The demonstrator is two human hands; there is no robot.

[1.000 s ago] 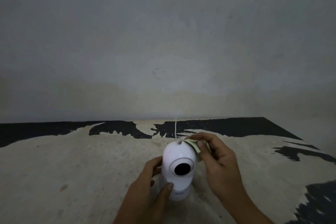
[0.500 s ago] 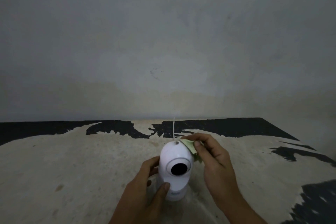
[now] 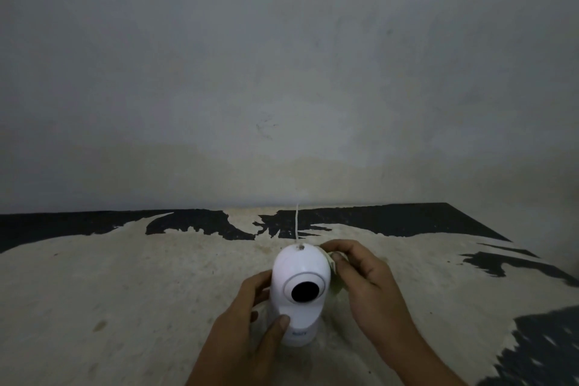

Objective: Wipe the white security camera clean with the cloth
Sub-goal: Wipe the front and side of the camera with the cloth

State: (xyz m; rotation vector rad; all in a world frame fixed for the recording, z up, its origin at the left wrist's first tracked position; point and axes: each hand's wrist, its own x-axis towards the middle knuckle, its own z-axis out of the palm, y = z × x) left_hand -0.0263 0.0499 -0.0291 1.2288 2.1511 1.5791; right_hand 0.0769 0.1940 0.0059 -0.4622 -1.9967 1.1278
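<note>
A white security camera (image 3: 297, 269) with a round black lens stands upright on the worn table (image 3: 125, 291), lens facing me. My left hand (image 3: 250, 323) grips its lower body, thumb across the front of the base. My right hand (image 3: 366, 282) presses a small pale green cloth (image 3: 336, 273) against the camera's right side; the fingers hide most of the cloth. A thin white cable (image 3: 296, 222) runs from the camera's top toward the wall.
The table's pale surface is worn, with black patches along the far edge (image 3: 391, 219) and at the right (image 3: 548, 351). A bare grey wall (image 3: 282, 72) rises right behind the table.
My right hand has slid the cloth from the camera's upper right top down along its right side. The left hand keeps the same grip on the base.
</note>
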